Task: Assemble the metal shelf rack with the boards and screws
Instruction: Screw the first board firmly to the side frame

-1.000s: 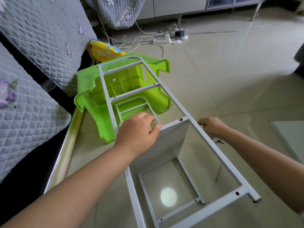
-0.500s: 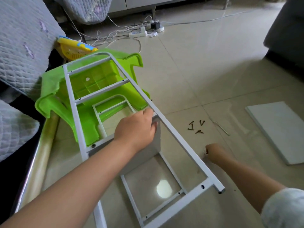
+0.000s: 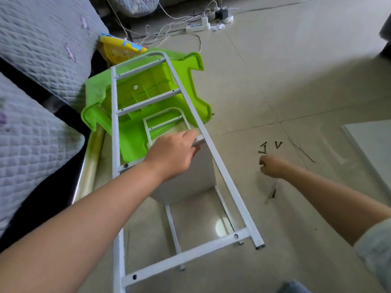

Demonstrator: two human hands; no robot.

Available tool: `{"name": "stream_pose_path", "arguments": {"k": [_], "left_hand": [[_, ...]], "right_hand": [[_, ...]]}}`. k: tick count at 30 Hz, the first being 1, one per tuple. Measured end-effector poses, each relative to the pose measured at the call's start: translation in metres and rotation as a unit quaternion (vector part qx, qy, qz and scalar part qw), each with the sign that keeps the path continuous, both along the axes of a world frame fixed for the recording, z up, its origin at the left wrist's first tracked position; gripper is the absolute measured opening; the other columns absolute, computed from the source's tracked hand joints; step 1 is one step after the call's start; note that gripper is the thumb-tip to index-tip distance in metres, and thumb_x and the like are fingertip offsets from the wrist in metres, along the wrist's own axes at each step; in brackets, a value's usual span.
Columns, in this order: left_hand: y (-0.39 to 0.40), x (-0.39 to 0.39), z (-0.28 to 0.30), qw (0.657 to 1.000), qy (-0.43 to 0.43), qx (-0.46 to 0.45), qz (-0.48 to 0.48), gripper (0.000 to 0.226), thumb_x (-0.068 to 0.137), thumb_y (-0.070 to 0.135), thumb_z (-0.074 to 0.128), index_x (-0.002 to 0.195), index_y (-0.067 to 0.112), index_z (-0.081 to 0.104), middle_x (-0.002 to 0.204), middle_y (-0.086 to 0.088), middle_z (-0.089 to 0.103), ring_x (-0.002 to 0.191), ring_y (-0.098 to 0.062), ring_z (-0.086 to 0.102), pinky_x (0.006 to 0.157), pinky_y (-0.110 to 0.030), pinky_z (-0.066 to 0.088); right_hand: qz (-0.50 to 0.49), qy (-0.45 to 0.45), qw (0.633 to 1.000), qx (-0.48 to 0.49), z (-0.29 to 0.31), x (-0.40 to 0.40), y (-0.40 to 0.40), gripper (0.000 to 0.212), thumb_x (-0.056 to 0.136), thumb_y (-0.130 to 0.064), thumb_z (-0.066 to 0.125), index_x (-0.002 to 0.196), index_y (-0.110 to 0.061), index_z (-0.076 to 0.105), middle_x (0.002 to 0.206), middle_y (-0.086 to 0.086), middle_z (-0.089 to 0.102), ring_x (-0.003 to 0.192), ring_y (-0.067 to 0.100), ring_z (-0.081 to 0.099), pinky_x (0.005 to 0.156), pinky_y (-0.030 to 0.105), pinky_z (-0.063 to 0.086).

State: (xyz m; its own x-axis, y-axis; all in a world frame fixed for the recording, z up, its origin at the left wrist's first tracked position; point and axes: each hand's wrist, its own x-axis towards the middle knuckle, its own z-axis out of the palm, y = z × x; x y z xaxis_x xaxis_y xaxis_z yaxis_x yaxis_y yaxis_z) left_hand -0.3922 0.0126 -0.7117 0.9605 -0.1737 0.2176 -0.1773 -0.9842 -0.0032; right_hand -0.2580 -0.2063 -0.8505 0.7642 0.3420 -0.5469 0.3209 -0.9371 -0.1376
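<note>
Only the one head view here, so: the white metal frame [image 3: 222,178] runs diagonally from top centre down to the bottom middle of the frame, its far end propped on an upturned green plastic stool [image 3: 131,142], which I'd guess is there to keep that side panel level while a shelf goes in. A white board [image 3: 190,176] stands on edge between the two side panels around the centre, and the left hand [image 3: 175,154] comes in from the lower left with the arm stretched out, fingers curled over the board's top edge right by the rail, looks like it's holding the thing lined up with the crossbar holes. The right hand [image 3: 271,166] is out to the centre right, low over the floor, fingers bunched together; can't tell if it's already got something pinched. Just above it is a little cluster of dark screws [image 3: 269,147], one more screw [image 3: 274,193] lies just below the hand, and a thin metal tool [image 3: 304,152] sits to the right. A spare white board [image 3: 372,149] lies flat at the right edge, waiting its turn I reckon
</note>
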Motion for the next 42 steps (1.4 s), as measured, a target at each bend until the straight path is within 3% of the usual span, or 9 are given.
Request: {"name": "stream_pose_path", "arguments": {"k": [3,6,11,18,24,29,34,39,42], "left_hand": [[0.013,-0.02,0.001,0.998,0.043,-0.04,-0.012,0.015,0.07,0.017,0.06,0.072,0.002,0.059,0.059,-0.012,0.061,0.046,-0.031,0.058,0.039,-0.023,0.036],[0.02,-0.038,0.008,0.988,0.129,-0.069,0.041,0.024,0.092,0.027,0.048,0.098,0.005,0.058,0.094,-0.012,0.063,0.088,-0.033,0.058,0.064,-0.032,0.036],[0.026,-0.063,0.024,0.963,0.233,-0.128,0.042,0.015,0.091,0.021,0.055,0.081,0.017,0.045,0.089,-0.006,0.056,0.092,-0.027,0.052,0.062,-0.025,0.022],[0.047,-0.094,0.032,0.948,0.294,-0.115,0.035,0.021,0.088,0.014,0.058,0.073,0.018,0.043,0.073,0.006,0.043,0.076,-0.014,0.04,0.061,-0.022,0.021],[0.069,-0.122,0.04,0.935,0.346,-0.073,0.029,0.007,0.086,0.009,0.058,0.091,0.004,0.055,0.08,0.001,0.045,0.077,-0.011,0.04,0.059,-0.023,0.021],[0.089,-0.141,0.047,0.913,0.396,-0.061,0.073,0.02,0.084,0.0,0.055,0.103,0.005,0.061,0.093,-0.007,0.059,0.087,-0.02,0.053,0.068,-0.024,0.034],[0.095,-0.138,0.055,0.909,0.397,-0.064,0.111,0.03,0.079,-0.013,0.045,0.088,0.011,0.06,0.093,-0.008,0.057,0.082,-0.014,0.047,0.064,-0.022,0.032],[0.087,-0.127,0.055,0.904,0.401,-0.074,0.131,0.031,0.079,-0.013,0.049,0.101,0.003,0.064,0.089,-0.004,0.054,0.083,-0.016,0.048,0.058,-0.023,0.035],[0.083,-0.127,0.05,0.895,0.417,-0.094,0.131,0.035,0.079,-0.014,0.044,0.097,0.007,0.065,0.109,-0.007,0.064,0.103,-0.02,0.056,0.074,-0.023,0.045]], "right_hand": [[0.046,-0.031,0.995,0.083,0.035,-0.003,0.034,0.035,0.093,-0.013,0.043,0.127,-0.006,0.05,0.126,0.013,0.055,0.116,0.029,0.051,0.089,0.027,0.041],[0.081,-0.079,0.978,0.176,0.074,-0.006,0.068,0.034,0.092,-0.011,0.045,0.125,-0.005,0.053,0.12,0.015,0.06,0.112,0.03,0.054,0.089,0.028,0.04],[0.175,-0.151,0.942,0.243,0.125,-0.016,0.111,0.056,0.085,0.001,0.049,0.139,-0.009,0.036,0.136,0.013,0.046,0.118,0.03,0.05,0.093,0.03,0.037],[0.366,-0.255,0.885,0.134,0.151,-0.043,0.161,0.066,0.089,-0.007,0.046,0.145,-0.03,0.02,0.154,-0.002,0.011,0.143,0.018,0.007,0.109,0.038,0.025],[0.446,-0.266,0.854,0.022,0.162,-0.053,0.191,0.037,0.089,-0.02,0.046,0.125,-0.018,0.044,0.118,0.007,0.059,0.117,0.023,0.051,0.102,0.033,0.032],[0.476,-0.227,0.849,-0.039,0.168,-0.075,0.189,0.013,0.089,-0.022,0.046,0.091,-0.017,0.058,0.111,0.011,0.06,0.106,0.028,0.056,0.085,0.033,0.044],[0.483,-0.167,0.852,-0.116,0.167,-0.092,0.176,0.034,0.092,-0.032,0.046,0.106,-0.005,0.061,0.114,0.013,0.061,0.108,0.027,0.055,0.083,0.03,0.042],[0.45,-0.129,0.871,-0.147,0.163,-0.086,0.159,0.034,0.088,-0.035,0.052,0.059,-0.019,0.043,0.066,-0.001,0.05,0.099,0.026,0.061,0.077,0.027,0.044],[0.461,-0.142,0.863,-0.153,0.163,-0.092,0.146,0.041,0.088,-0.037,0.052,0.057,-0.019,0.033,0.086,0.007,0.063,0.102,0.026,0.059,0.079,0.027,0.043]]}}
